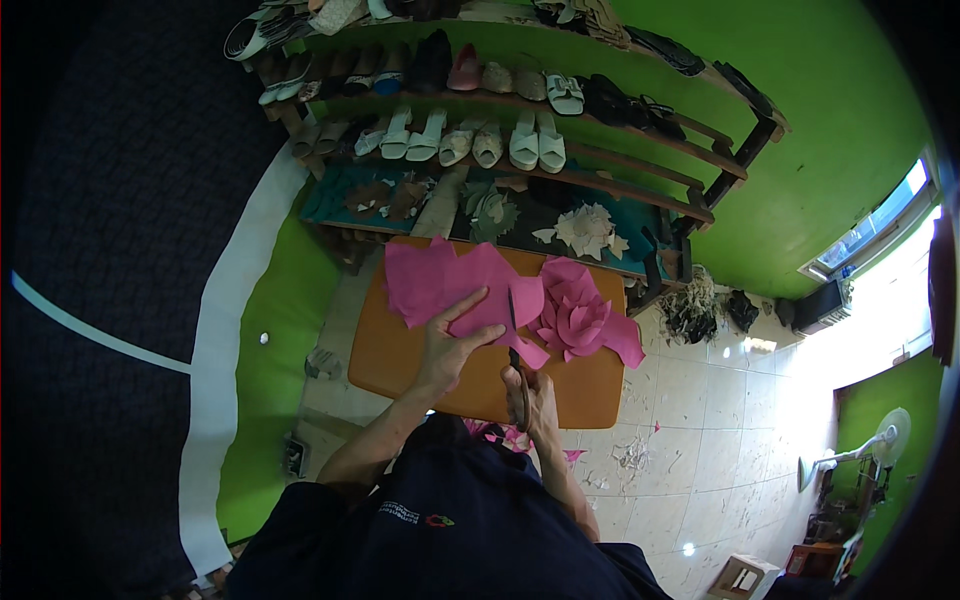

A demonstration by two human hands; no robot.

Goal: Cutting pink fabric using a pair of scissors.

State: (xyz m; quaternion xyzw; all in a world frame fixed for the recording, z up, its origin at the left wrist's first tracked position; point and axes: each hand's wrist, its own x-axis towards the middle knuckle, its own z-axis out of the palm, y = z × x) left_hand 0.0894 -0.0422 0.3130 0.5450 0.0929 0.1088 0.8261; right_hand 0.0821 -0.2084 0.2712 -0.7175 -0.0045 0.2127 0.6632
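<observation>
A bright pink sheet point(430, 283) with a jagged outline lies over the far part of an orange-brown tabletop point(400, 365). My left hand point(452, 345) holds it near its near edge, with thumb and forefinger spread on top and the other fingers partly hidden. In my right hand point(530, 405) is a pair of scissors point(524, 398), gripped by the handles. Their dark blades point away from me into the sheet, where a curved strip hangs off on the right side. Beside it sits a pile of cut pink pieces point(572, 318).
Beyond the tabletop stands a wooden rack point(600, 180) with rows of shoes and sandals point(485, 145). Its lowest shelf bears pale cut scraps point(585, 230). More scraps point(632, 455) litter the tiled floor on the right. A white fan point(885, 437) stands at the far right.
</observation>
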